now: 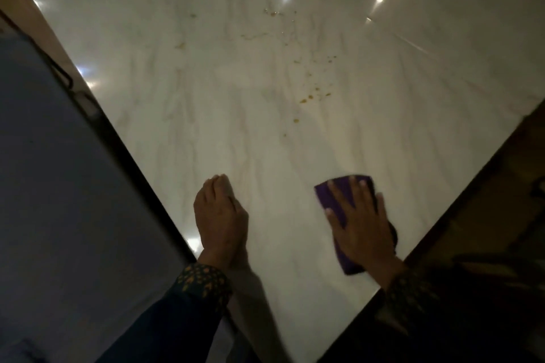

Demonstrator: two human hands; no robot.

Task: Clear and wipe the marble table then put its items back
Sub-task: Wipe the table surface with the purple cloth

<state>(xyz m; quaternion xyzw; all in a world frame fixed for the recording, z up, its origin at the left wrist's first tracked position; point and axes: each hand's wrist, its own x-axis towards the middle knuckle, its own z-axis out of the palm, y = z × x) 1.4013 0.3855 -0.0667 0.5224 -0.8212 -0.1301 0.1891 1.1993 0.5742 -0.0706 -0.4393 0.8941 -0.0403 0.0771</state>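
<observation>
Right hand (363,225) lay flat, fingers spread, pressed on purple cloth (330,197), lower right of marble table (206,82). Left hand (219,218) rested bottom centre, fingers together, held nothing. Orange spots (309,96) noted upper centre.

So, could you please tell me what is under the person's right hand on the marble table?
A purple cloth lies flat under the right hand, whose straight fingers press it onto the marble table. The cloth's middle and the marble beneath it are covered.
</observation>
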